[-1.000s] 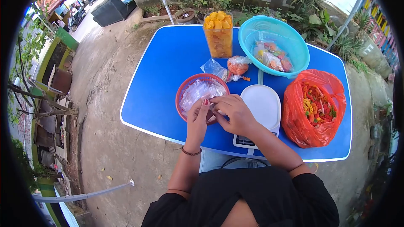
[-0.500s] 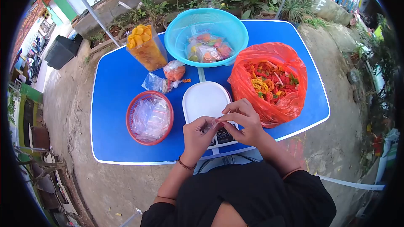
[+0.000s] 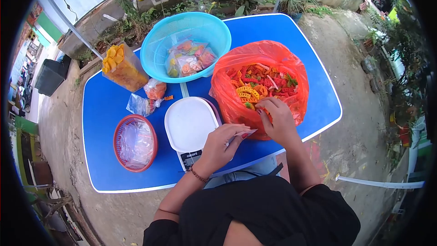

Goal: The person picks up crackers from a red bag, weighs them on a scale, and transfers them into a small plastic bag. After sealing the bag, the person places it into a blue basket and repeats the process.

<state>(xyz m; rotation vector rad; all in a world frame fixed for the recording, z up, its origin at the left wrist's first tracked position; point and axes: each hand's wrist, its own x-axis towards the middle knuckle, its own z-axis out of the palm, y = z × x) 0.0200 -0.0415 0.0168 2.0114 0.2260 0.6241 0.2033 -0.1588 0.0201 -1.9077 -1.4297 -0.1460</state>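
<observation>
A small clear plastic bag (image 3: 246,133) is pinched in my left hand (image 3: 223,145), just in front of the red plastic sack. My right hand (image 3: 278,122) reaches over the near rim of that red plastic sack (image 3: 227,109), its fingers bent and apart, fingertips at the colourful crackers (image 3: 252,82) inside; I see nothing held in it. To the left of my left hand, the white kitchen scale (image 3: 191,125) has a bare weighing plate, and part of its dark display panel shows.
A red basket (image 3: 117,143) of clear plastic bags stands left on the blue table (image 3: 104,105). Behind are a turquoise basin (image 3: 150,64) with packed snack bags (image 3: 189,64), a clear container of yellow chips (image 3: 125,70) and small bags of orange snacks (image 3: 154,89).
My hands, together over the scale before, have separated. The right moved to the crackers in the red sack; the left moved with the small bag toward the sack. The view has shifted right.
</observation>
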